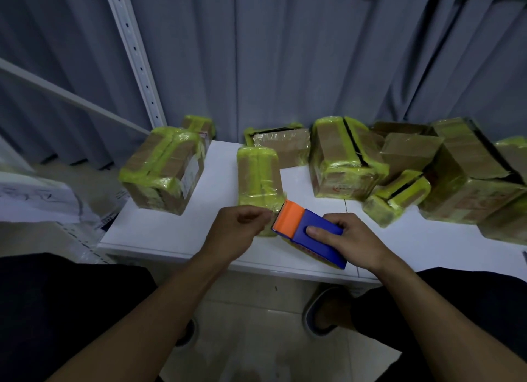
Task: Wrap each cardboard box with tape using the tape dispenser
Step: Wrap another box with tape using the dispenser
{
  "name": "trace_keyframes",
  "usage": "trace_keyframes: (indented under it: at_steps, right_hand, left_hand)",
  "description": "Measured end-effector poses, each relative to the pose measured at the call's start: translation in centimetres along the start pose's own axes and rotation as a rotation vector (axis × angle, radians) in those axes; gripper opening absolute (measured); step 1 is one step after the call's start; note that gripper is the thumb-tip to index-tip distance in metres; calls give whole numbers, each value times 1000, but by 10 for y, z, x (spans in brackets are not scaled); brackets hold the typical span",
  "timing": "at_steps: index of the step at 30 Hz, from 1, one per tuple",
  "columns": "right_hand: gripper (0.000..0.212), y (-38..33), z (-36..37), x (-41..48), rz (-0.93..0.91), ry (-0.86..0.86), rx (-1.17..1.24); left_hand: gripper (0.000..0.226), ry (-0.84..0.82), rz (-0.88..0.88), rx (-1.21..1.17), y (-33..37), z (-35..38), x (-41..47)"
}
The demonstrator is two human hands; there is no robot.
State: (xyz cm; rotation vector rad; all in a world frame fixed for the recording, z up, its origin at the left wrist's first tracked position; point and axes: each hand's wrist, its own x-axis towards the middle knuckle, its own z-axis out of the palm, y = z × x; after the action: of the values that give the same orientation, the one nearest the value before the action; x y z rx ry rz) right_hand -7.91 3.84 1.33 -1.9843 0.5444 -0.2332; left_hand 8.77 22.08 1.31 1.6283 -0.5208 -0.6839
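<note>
Taping, counter's [159, 230] front edge
My right hand [348, 242] grips the blue-orange tape dispenser [322, 251]; left hand [236, 230] pinches the yellow-taped cardboard box [258, 176].

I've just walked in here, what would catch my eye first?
The bright yellow-green tape jumps out: it bands the cardboard boxes crowded along the back and right of the white table. At the front edge, the right hand grips a blue-and-orange tape dispenser by a narrow box, with the left hand curled at that box's near end.
</note>
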Motion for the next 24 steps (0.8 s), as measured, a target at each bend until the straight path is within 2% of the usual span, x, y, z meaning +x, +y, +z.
trace_keyframes:
  at_steps: [2,5,7,9,14,16,19,22,24]
  right_hand:
    - [44,0,-2,-1,-3,-4,5]
    - [36,-1,-3,-2,0,-19,18]
    - [38,1,-3,-2,5,-22,22]
    - [45,2,-3,-2,12,-18,14]
    - [40,0,-2,-3,23,-25,4]
    - [43,-1,-2,-2,27,-22,-9]
    - [55,3,-1,-1,35,-8,-52]
    - [76,3,1,1,57,10,-103]
    - [80,-3,2,4,67,16,-145]
  left_hand:
    - [12,8,-103,-81,1,-1,2]
    - [29,-130,-299,-137,6,-2,1]
    - [23,-176,-295,-144,6,-1,-1]
    - [18,-151,-273,-141,5,-2,-1]
    - [34,-261,-477,-240,2,-2,0]
    - [28,-245,-444,-231,3,-3,2]
    - [13,-120,-370,-218,4,-6,5]
    - [9,-19,-280,-188,0,-8,8]
    - [7,36,-226,-161,-3,-8,9]
